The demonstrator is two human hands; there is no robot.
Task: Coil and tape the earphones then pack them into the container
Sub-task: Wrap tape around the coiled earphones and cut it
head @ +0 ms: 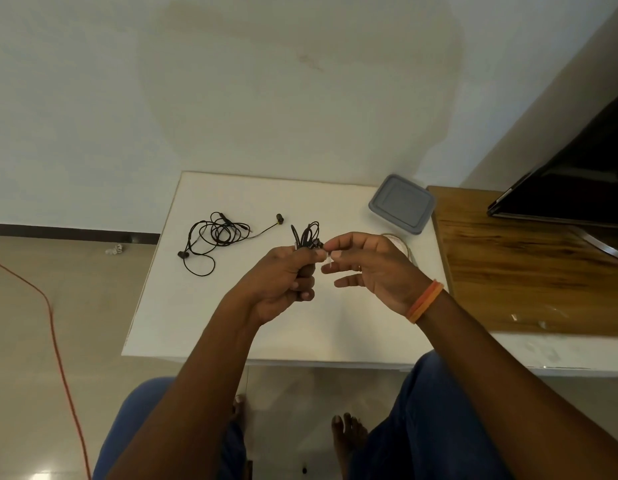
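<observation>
My left hand (283, 282) grips a coiled bundle of black earphones (305, 235) above the white table (231, 327); loops of wire stick up out of the fist. My right hand (366, 265) pinches a small piece of clear tape (329, 260) right beside the bundle, its other fingers spread. A second pair of black earphones (217, 237) lies loose and tangled on the table to the left. The grey-lidded container (401, 204) stands shut at the table's far right corner. A roll of clear tape (401, 244) lies behind my right hand, partly hidden.
A wooden board (525, 271) adjoins the table on the right, with a dark screen (577, 181) standing on it. An orange cable (54, 323) runs across the floor at the left. My knees and bare feet are below the table's near edge.
</observation>
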